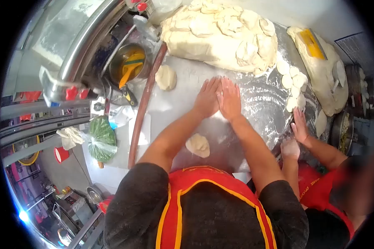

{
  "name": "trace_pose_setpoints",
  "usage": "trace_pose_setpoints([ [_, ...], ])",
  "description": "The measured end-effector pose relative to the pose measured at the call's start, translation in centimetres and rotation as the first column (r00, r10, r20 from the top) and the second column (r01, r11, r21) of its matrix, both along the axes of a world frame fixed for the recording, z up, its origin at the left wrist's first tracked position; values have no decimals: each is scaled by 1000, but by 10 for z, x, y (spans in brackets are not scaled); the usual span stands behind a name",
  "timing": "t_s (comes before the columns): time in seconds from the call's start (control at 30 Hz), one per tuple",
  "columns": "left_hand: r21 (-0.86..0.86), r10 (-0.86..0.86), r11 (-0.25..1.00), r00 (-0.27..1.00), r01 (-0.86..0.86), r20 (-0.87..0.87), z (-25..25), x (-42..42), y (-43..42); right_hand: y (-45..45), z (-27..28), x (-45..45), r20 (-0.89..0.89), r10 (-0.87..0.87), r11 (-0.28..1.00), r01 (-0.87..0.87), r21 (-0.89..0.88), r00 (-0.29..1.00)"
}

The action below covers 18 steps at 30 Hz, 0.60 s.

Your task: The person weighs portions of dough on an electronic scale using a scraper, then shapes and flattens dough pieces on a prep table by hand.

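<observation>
My left hand (207, 98) and my right hand (230, 98) lie flat, side by side, with fingers stretched forward over the metal worktop (187, 89). Their inner edges touch. Whatever may be under the palms is hidden. To the left of my hands is a round lump of dough (166, 77). A second dough lump (198, 145) sits closer to my body. Beyond my fingertips rests a large mound of dough (220, 39) with several loose pieces on top.
A long rolling pin (144, 108) lies along the left side. Behind it stands a metal pot (131, 66) with an orange-handled brush. At right, a co-worker's hands (300, 126) are near several small dough pieces (295, 83). More dough (328, 83) holds a yellow scraper (312, 43).
</observation>
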State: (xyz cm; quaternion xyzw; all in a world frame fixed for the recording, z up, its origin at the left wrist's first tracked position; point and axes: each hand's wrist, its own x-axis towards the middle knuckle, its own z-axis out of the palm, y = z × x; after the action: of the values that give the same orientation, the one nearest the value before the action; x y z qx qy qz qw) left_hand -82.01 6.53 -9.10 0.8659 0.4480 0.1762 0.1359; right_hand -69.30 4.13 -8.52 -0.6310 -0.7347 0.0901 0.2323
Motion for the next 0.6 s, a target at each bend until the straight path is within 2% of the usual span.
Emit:
trace_pose_setpoints([
  [0.1,-33,98,994,988,-102,-121,-8,11,13,17,-4,0,58,-102,993,105,-54,993],
  [0.33,-85,162,982,985,-167,-66,-4,14,33,42,2,1,161,-156,976,177,-125,975],
  [0.37,-191,129,973,991,-133,-34,-7,7,25,39,1,2,161,-152,975,175,-135,975],
  [0.4,-287,99,953,995,-94,3,-10,1,21,35,-9,7,12,-118,981,119,-152,993],
  [0.47,-470,30,882,991,34,129,7,-21,20,10,-8,12,-74,-95,984,82,-157,993],
  [0.5,-385,97,923,964,6,249,0,-42,11,-10,-6,10,-119,-89,983,69,-168,989],
  [0.53,-294,143,955,919,-31,368,7,-63,4,-25,0,5,-93,-118,979,101,-176,989],
  [0.57,1,298,950,908,-312,296,13,-80,1,-41,9,0,-63,-147,973,133,-187,987],
  [0.6,81,475,852,830,-517,294,8,-96,9,-48,14,-5,-31,-177,966,168,-196,984],
])
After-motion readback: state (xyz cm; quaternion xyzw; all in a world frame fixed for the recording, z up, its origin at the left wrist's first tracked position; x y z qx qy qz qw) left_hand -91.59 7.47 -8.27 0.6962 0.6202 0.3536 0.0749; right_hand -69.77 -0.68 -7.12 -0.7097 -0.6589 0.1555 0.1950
